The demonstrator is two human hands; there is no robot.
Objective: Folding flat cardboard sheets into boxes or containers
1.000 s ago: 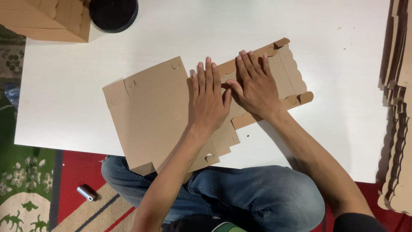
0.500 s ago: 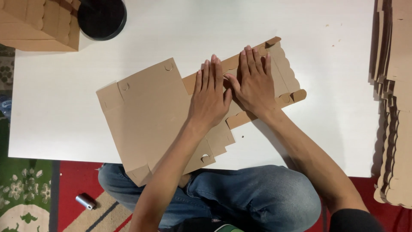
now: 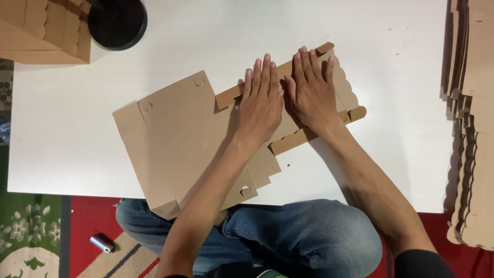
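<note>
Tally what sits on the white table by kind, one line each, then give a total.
Flat cardboard box blank under both hands: 1
Stack of cardboard blanks at the right edge: 1
Folded cardboard boxes pile at the top left: 1
Black round base: 1
Total: 4

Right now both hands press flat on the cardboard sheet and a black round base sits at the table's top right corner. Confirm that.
Not quite. The black round base sits at the table's top left corner, as the head view shows. The left hand and right hand do press flat on the cardboard sheet.
</note>
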